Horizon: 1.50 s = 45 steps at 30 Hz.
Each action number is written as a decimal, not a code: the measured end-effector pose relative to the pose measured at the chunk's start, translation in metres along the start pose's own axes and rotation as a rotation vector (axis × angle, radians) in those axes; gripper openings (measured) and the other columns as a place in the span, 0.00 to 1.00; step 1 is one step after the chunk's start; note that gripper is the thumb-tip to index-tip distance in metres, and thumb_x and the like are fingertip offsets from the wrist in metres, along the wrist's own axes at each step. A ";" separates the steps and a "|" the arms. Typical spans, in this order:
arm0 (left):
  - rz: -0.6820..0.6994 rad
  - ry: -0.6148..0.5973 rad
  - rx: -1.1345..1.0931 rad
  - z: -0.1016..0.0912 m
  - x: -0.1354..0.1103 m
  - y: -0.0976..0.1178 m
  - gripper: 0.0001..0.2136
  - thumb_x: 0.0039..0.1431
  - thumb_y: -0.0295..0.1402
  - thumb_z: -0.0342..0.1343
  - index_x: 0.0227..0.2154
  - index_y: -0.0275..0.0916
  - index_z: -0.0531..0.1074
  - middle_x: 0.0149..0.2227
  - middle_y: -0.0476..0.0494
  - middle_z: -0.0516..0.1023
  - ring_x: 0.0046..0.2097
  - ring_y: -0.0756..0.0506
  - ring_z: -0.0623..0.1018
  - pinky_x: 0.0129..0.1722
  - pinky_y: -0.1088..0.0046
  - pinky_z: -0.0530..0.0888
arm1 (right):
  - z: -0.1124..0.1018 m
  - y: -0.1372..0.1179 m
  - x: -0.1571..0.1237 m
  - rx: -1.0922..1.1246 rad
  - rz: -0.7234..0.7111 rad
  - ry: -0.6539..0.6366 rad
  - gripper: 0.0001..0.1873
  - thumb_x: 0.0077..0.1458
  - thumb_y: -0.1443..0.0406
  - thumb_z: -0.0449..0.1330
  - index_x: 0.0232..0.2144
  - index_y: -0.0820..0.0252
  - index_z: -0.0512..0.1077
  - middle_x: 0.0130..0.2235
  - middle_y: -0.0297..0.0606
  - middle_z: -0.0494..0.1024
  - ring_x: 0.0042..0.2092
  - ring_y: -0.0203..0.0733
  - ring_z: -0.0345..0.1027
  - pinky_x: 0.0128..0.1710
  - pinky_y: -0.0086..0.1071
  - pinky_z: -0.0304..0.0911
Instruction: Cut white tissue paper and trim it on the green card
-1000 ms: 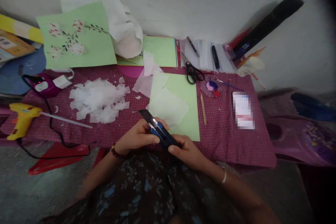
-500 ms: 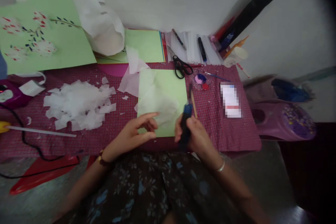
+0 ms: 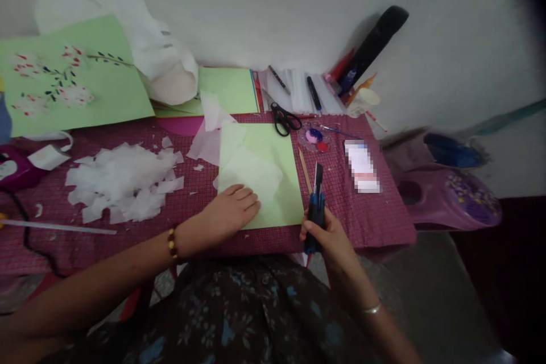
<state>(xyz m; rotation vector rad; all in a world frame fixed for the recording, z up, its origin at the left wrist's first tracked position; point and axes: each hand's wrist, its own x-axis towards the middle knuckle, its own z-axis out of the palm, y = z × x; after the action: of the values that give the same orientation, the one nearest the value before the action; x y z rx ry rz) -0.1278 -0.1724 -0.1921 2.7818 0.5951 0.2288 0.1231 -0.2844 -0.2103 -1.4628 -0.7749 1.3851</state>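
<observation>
My right hand [image 3: 328, 239] is closed round a blue and black utility knife [image 3: 316, 205], its blade pointing away from me, just right of a light green sheet [image 3: 279, 165]. My left hand [image 3: 232, 210] lies flat with fingers together on the near left corner of that sheet, beside translucent white tissue pieces [image 3: 247, 173] lying on it. The sheet rests on a red checked cloth [image 3: 375, 216].
A heap of white tissue scraps [image 3: 121, 179] lies at left. Black scissors [image 3: 285, 120], a wooden stick [image 3: 304, 162], paint blobs [image 3: 315, 137], pens and a white box [image 3: 362, 166] sit behind and right. A painted green sheet [image 3: 63, 82] leans at far left. A purple container [image 3: 447, 199] stands off the cloth's right edge.
Both hands held the knife a second ago. My left hand let go and settled flat on the green sheet; my right hand carried the knife right and turned its blade away.
</observation>
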 end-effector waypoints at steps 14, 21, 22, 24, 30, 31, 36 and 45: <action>-0.136 0.270 -0.311 0.022 0.035 0.025 0.07 0.63 0.29 0.51 0.32 0.37 0.73 0.32 0.43 0.75 0.35 0.45 0.73 0.35 0.69 0.67 | 0.005 -0.023 0.007 -0.358 -0.343 -0.409 0.22 0.52 0.66 0.65 0.51 0.55 0.72 0.63 0.47 0.64 0.59 0.52 0.65 0.55 0.47 0.65; -0.130 0.238 -0.336 0.017 0.010 0.044 0.21 0.63 0.44 0.56 0.53 0.36 0.68 0.47 0.38 0.77 0.47 0.42 0.76 0.46 0.65 0.73 | 0.000 -0.005 -0.004 -0.252 -0.199 -0.378 0.22 0.53 0.62 0.66 0.51 0.55 0.71 0.51 0.43 0.77 0.46 0.45 0.75 0.49 0.43 0.71; -0.142 0.207 -0.296 0.016 0.003 0.040 0.27 0.60 0.47 0.59 0.57 0.36 0.65 0.52 0.36 0.75 0.51 0.40 0.75 0.50 0.62 0.73 | -0.002 -0.003 -0.005 -0.190 -0.149 -0.362 0.22 0.52 0.61 0.67 0.49 0.55 0.72 0.53 0.43 0.77 0.46 0.44 0.75 0.49 0.43 0.71; -0.167 0.157 -0.199 0.016 -0.010 0.029 0.31 0.58 0.46 0.61 0.60 0.35 0.63 0.56 0.33 0.73 0.55 0.37 0.73 0.54 0.57 0.71 | -0.005 -0.002 -0.007 -0.067 -0.074 -0.326 0.19 0.50 0.60 0.69 0.45 0.55 0.74 0.54 0.43 0.76 0.45 0.42 0.75 0.50 0.42 0.72; -0.189 0.160 -0.150 0.022 -0.035 0.005 0.11 0.63 0.34 0.55 0.45 0.37 0.74 0.47 0.39 0.79 0.49 0.41 0.76 0.51 0.59 0.71 | -0.008 -0.002 -0.003 0.177 0.083 -0.287 0.14 0.46 0.62 0.71 0.35 0.57 0.74 0.52 0.41 0.78 0.40 0.36 0.77 0.45 0.34 0.74; -0.185 0.171 -0.151 0.023 -0.037 0.004 0.10 0.63 0.34 0.56 0.44 0.38 0.74 0.46 0.40 0.79 0.48 0.42 0.76 0.50 0.60 0.72 | -0.008 -0.002 -0.002 0.198 0.099 -0.287 0.13 0.46 0.63 0.72 0.34 0.57 0.74 0.52 0.40 0.78 0.39 0.35 0.77 0.45 0.32 0.74; -0.181 0.226 -0.216 0.022 -0.039 0.003 0.08 0.65 0.32 0.51 0.38 0.40 0.76 0.43 0.44 0.81 0.47 0.45 0.78 0.50 0.63 0.71 | -0.013 -0.003 0.003 0.219 0.143 -0.276 0.12 0.45 0.64 0.72 0.33 0.58 0.74 0.51 0.41 0.79 0.38 0.34 0.77 0.43 0.30 0.75; -0.586 0.053 -0.435 0.007 -0.012 -0.011 0.12 0.61 0.39 0.51 0.31 0.40 0.76 0.32 0.46 0.81 0.33 0.46 0.78 0.35 0.70 0.71 | -0.025 -0.001 0.005 0.180 0.091 -0.252 0.10 0.50 0.65 0.70 0.36 0.57 0.75 0.53 0.41 0.77 0.42 0.38 0.77 0.35 0.27 0.74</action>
<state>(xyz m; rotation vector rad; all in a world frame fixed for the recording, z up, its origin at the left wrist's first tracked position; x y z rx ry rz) -0.1415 -0.1695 -0.2037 2.0899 1.1777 0.2636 0.1489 -0.2849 -0.2129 -1.2109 -0.7248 1.6862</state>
